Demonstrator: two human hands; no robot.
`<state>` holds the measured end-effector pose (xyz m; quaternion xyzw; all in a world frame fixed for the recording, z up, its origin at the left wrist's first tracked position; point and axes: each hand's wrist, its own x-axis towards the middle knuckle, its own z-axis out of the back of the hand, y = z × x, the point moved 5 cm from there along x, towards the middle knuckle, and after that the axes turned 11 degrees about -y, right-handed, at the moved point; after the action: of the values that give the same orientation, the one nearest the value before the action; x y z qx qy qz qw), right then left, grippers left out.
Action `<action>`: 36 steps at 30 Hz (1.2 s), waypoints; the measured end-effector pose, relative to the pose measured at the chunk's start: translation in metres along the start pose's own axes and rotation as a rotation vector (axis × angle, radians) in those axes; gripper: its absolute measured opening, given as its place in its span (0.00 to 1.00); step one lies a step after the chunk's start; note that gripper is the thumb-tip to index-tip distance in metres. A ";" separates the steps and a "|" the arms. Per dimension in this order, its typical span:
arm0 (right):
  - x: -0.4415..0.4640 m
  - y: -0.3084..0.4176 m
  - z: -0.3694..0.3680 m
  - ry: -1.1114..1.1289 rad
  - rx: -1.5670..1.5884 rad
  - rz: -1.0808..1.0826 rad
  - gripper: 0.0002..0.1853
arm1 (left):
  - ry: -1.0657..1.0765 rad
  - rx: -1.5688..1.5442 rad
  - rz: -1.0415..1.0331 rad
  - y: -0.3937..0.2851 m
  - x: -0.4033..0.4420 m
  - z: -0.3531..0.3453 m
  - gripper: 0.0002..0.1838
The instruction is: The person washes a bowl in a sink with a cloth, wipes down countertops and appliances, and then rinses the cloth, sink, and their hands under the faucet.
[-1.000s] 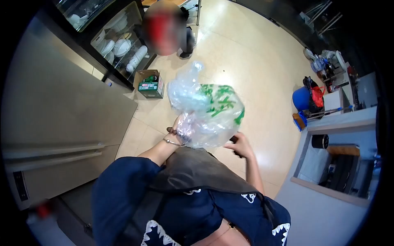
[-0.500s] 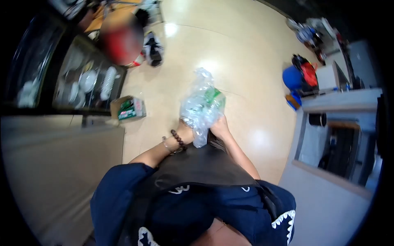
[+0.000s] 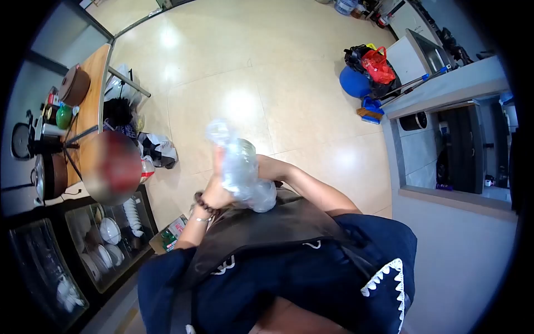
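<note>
A bunch of clear, shiny plastic [image 3: 238,167], looking like empty plastic bottles, is held in front of my apron [image 3: 278,217]. My left hand [image 3: 218,189], with a dark beaded bracelet [image 3: 204,205] at the wrist, is closed around its left side. From the right, my right hand [image 3: 269,167] grips the same bunch; its fingers are mostly hidden behind the plastic. The upper end of the plastic is blurred, and I cannot tell how many pieces there are.
A wooden table [image 3: 93,106] with pots stands at the left, above a glass-fronted dish cabinet [image 3: 111,239]. An open carton [image 3: 169,234] sits beside the cabinet. On the right are a blue round container [image 3: 355,82], a red bag [image 3: 378,67], a broom [image 3: 370,111] and a wall opening [image 3: 461,150].
The view has turned, bringing the table and more floor into sight. Both hands still hold the plastic, now left of where it was in view; the green patch on it no longer shows.
</note>
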<state>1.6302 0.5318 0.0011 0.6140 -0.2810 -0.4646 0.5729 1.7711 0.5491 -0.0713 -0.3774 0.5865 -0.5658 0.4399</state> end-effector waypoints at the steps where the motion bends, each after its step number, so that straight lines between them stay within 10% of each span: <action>1: 0.008 0.002 0.000 0.158 -0.219 0.067 0.17 | 0.114 0.039 0.087 0.002 0.017 -0.003 0.58; 2: 0.015 -0.001 0.010 0.148 -0.253 0.153 0.16 | 0.231 0.088 0.168 0.003 0.032 -0.007 0.55; 4: 0.032 -0.023 0.028 0.292 -0.317 -0.104 0.17 | 0.208 0.440 -0.566 -0.137 0.063 -0.035 0.43; 6: 0.055 -0.037 0.053 0.121 -0.017 -0.098 0.17 | 0.130 0.356 -0.617 -0.136 0.090 -0.029 0.33; 12: 0.140 0.015 0.162 0.033 0.017 -0.249 0.12 | -0.284 0.269 -0.412 -0.107 0.185 0.041 0.20; 17: 0.236 -0.033 0.299 -0.376 0.384 -0.408 0.09 | -0.808 -0.562 0.440 -0.042 0.242 0.131 0.20; 20: 0.259 -0.095 0.373 -0.502 0.295 -0.587 0.08 | -0.814 -0.275 0.444 0.054 0.263 0.138 0.24; 29: 0.292 -0.238 0.453 -0.578 -0.032 -1.003 0.13 | -0.348 0.692 0.249 -0.030 0.367 0.159 0.20; 33: 0.351 -0.258 0.500 -0.269 -0.394 -0.932 0.13 | -0.382 0.476 0.156 -0.058 0.389 0.176 0.31; 36: 0.421 -0.267 0.536 0.000 -0.672 -0.735 0.13 | -0.532 -0.307 0.407 -0.086 0.408 0.187 0.40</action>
<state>1.2741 -0.0251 -0.3139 0.4541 0.1192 -0.7006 0.5374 1.8085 0.0972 -0.0164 -0.4487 0.5927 -0.2540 0.6187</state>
